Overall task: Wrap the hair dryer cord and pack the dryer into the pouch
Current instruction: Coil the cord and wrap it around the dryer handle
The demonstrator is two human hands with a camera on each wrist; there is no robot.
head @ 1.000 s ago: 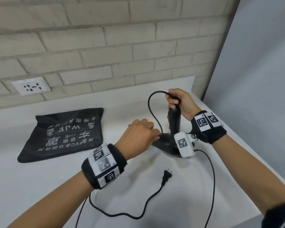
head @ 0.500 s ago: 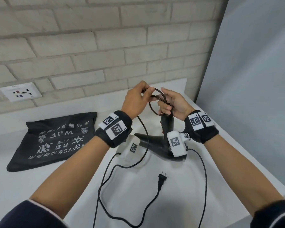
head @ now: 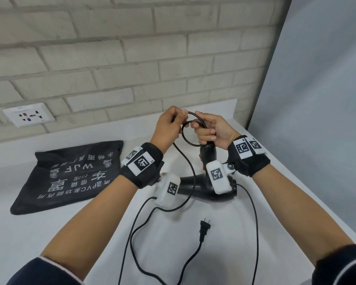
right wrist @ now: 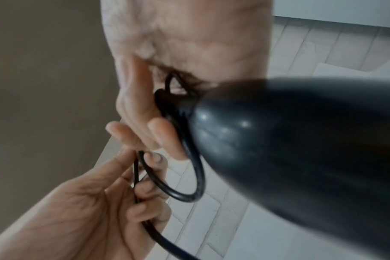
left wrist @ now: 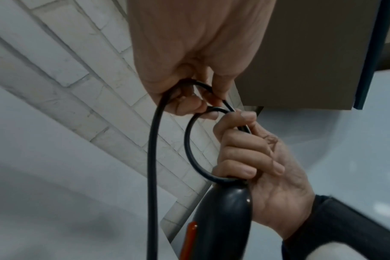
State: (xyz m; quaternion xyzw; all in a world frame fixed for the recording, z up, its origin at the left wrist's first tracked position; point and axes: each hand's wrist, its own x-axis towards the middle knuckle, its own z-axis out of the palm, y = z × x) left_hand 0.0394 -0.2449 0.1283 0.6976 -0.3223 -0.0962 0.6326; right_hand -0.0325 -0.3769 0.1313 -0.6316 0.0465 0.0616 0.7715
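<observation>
From the head camera, I have the hair dryer point(head: 206, 186) standing on the desk point(head: 193, 254), handle up and barrel lying flat. My right hand point(head: 214, 130) grips the handle top with 1 cord point(head: 190, 175) loop trapped under its fingers. My left hand point(head: 169, 128), just beside it, pinches the next stretch. The loose cord drops toward me to the plug point(head: 204, 229), lying free. The pouch point(head: 70, 175) sits flat, well apart to the left; the desk edge and a grey panel crowd the right.

From the left wrist, my fingers point(left wrist: 189, 103) curl round the cord, touching the loop point(left wrist: 189, 149) above the handle point(left wrist: 220, 219).

From the right wrist, the fingers point(right wrist: 145, 126) clamp cord against the handle end. I judge the next coil should swing leftward, where there's room.
</observation>
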